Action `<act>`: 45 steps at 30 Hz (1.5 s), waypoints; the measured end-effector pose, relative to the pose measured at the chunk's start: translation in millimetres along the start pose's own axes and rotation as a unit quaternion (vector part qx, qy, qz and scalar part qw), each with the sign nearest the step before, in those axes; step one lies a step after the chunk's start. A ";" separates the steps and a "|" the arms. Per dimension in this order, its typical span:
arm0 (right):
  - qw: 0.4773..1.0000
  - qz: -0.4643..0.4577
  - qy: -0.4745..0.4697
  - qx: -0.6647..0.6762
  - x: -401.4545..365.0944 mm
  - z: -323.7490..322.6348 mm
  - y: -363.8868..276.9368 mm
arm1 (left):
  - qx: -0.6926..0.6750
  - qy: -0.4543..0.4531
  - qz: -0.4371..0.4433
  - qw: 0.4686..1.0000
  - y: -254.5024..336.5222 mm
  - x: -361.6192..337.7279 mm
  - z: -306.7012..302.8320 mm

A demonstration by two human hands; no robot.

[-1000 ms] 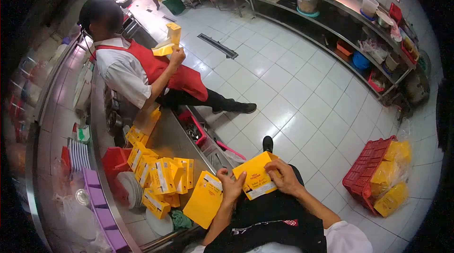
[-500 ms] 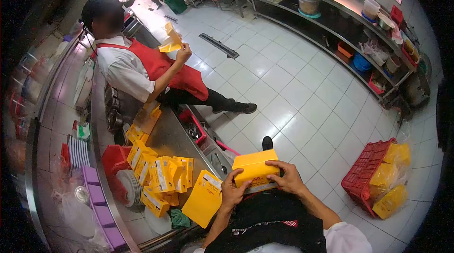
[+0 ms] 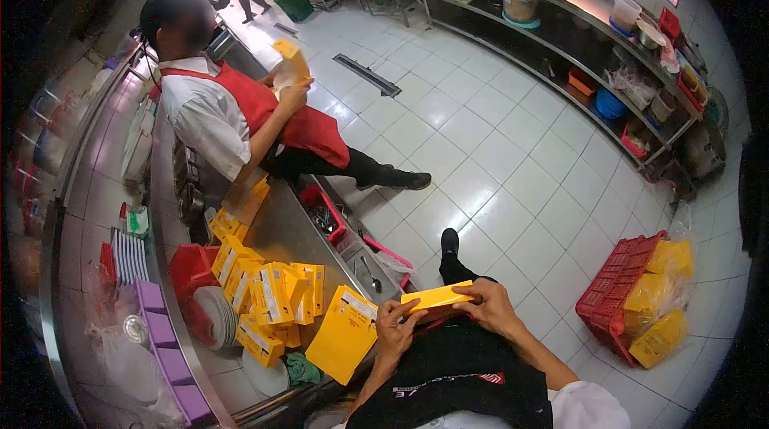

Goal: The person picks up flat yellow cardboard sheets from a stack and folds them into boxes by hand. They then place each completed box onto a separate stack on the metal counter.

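Both my hands grip a yellow printed cardboard box (image 3: 436, 297) in front of my black apron. My left hand (image 3: 396, 327) pinches its left end, and my right hand (image 3: 489, 306) has its fingers closed on the right end. The box is tilted so that a narrow yellow face points up; its underside is hidden. Just left of my left hand lies a stack of flat yellow cartons (image 3: 342, 338) on the counter's edge. Beyond it, several folded yellow boxes (image 3: 272, 293) are heaped on the steel counter (image 3: 282, 229).
A co-worker in a red apron (image 3: 248, 100) stands across the counter holding a yellow carton (image 3: 291, 60). A red crate (image 3: 613, 289) with bagged yellow cartons sits on the floor at right. Plates (image 3: 216, 317), a green cloth (image 3: 303, 369) and steel shelves (image 3: 553, 52) are around.
The box in my hands has turned from its broad printed face to a narrow face and sits slightly lower. The co-worker's carton has changed shape in their hands. A far-off person has moved into clearer view.
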State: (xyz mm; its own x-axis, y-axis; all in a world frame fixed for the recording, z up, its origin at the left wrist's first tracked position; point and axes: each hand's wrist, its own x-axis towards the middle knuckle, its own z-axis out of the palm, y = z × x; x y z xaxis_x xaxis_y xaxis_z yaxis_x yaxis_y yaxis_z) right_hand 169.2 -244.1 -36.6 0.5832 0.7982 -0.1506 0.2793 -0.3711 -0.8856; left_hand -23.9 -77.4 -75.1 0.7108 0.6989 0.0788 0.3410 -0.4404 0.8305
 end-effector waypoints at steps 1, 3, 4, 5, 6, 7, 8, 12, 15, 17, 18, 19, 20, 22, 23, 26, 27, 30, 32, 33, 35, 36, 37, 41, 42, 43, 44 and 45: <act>1.000 0.002 0.015 0.005 -0.4 1.1 3.1 | 0.010 0.003 0.001 1.000 -3.0 -1.4 0.0; 0.999 0.006 0.044 0.016 0.6 6.9 13.5 | 0.032 0.010 0.004 0.999 -10.6 -3.5 -1.8; 0.998 0.006 0.040 0.049 3.5 8.4 13.7 | 0.018 0.002 0.000 1.000 -13.0 -1.6 0.7; 0.996 0.008 0.036 0.082 7.1 9.9 11.6 | 0.004 -0.008 -0.006 1.000 -13.3 1.8 4.2; 0.993 0.011 0.030 0.115 6.6 12.1 12.2 | -0.010 -0.017 -0.013 1.000 -13.8 0.6 8.2; 0.995 0.035 0.003 0.092 6.9 15.0 16.6 | -0.086 -0.016 -0.071 0.994 -14.8 -0.8 14.0; 0.995 0.010 0.016 0.100 8.7 16.3 20.5 | -0.128 0.005 -0.070 0.989 -13.1 0.3 18.4; 0.994 -0.063 0.043 0.079 1.6 15.6 31.1 | -0.110 -0.009 -0.043 0.993 7.5 1.6 10.7; 0.996 -0.074 0.053 0.015 1.3 17.0 30.9 | -0.045 -0.044 -0.014 0.998 4.6 5.1 6.1; 0.993 -0.088 0.070 -0.043 0.1 18.9 33.1 | 0.006 -0.067 -0.013 0.998 -10.8 3.7 9.0; 0.989 -0.103 0.081 -0.075 4.6 20.8 37.7 | 0.052 -0.088 -0.020 0.995 -19.5 3.3 9.3; 0.984 -0.112 0.087 -0.105 3.5 24.6 41.9 | 0.031 -0.083 -0.012 0.996 -22.4 4.9 10.6; 0.987 -0.097 0.097 -0.079 4.6 26.3 43.6 | 0.034 -0.088 -0.008 0.995 -14.2 11.0 7.4; 0.992 -0.062 0.093 -0.060 8.6 20.9 39.5 | -0.005 -0.077 0.005 0.997 -12.7 15.3 10.3; 0.991 -0.068 0.093 -0.074 9.2 18.1 39.8 | -0.030 -0.079 -0.002 0.996 -11.7 17.9 12.6; 0.986 -0.095 0.091 -0.101 9.9 11.4 39.4 | -0.078 -0.076 -0.012 0.994 -5.8 20.1 14.3; 0.985 -0.105 0.089 -0.101 10.8 10.1 39.1 | -0.077 -0.073 -0.010 0.994 -4.6 20.1 14.1; 0.984 -0.125 0.081 -0.098 11.6 8.0 34.7 | -0.079 -0.064 0.009 0.995 -1.7 21.0 9.8; 0.983 -0.137 0.083 -0.085 13.1 6.6 31.4 | -0.099 -0.062 0.016 0.993 -2.8 24.5 7.3; 0.983 -0.145 0.087 -0.073 14.2 6.5 29.7 | -0.117 -0.061 0.013 0.991 -4.3 26.0 5.8; 0.983 -0.154 0.090 -0.052 15.2 5.2 26.4 | -0.136 -0.054 0.023 0.989 -5.0 28.6 2.8; 0.983 -0.157 0.090 -0.042 15.8 4.2 24.3 | -0.133 -0.058 0.030 0.989 -3.1 30.6 0.3; 0.983 -0.159 0.089 -0.032 16.1 3.5 21.8 | -0.129 -0.062 0.037 0.989 -0.5 32.5 -2.9; 0.982 -0.154 0.111 0.021 16.8 1.1 15.5 | -0.137 -0.034 0.036 0.989 15.3 38.1 -6.1; 0.977 -0.164 0.127 0.054 18.6 3.4 18.9 | -0.134 -0.031 0.048 0.989 16.9 38.5 -6.5; 0.971 -0.174 0.142 0.086 19.8 4.2 20.6 | -0.131 -0.029 0.061 0.989 18.0 39.2 -6.9; 0.962 -0.110 0.139 0.209 18.3 6.4 19.8 | -0.127 -0.025 0.074 0.989 18.8 39.7 -7.6; 0.934 -0.044 0.133 0.329 16.1 10.0 13.8 | -0.134 -0.028 0.071 0.988 19.1 39.8 -8.6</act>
State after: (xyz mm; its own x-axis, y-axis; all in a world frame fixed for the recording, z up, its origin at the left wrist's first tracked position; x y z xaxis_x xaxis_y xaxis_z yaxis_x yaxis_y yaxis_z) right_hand 174.8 -231.7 -55.7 0.7729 0.6339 -0.0274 -0.1432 0.1322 -0.9808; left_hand 5.6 -53.2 -51.4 0.7748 0.6060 0.1802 0.0658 -0.3608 0.9303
